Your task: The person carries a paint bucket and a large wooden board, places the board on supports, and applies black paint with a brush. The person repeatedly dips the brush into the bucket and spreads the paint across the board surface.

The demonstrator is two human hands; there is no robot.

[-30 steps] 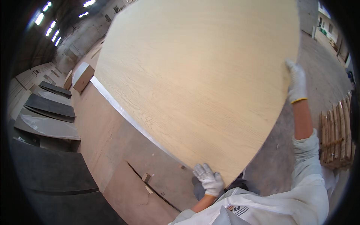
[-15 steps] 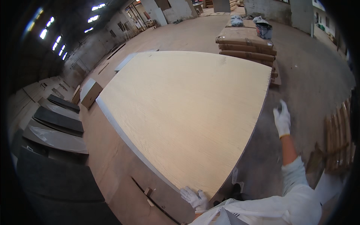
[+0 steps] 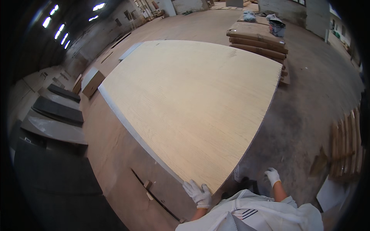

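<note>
Plywood sheet [image 3: 192,104] now lowered flat; right hand [image 3: 273,176] released.

far pallet bundles [image 3: 269,21] blurred, indistinct

Stack of long brown cardboard-wrapped boards [image 3: 257,39] on the grey concrete floor [image 3: 308,77], row of dark grey flat panels [image 3: 58,111] at left, slatted wooden pallet [image 3: 345,144] at right, bright ceiling lights [image 3: 58,32] above
</note>
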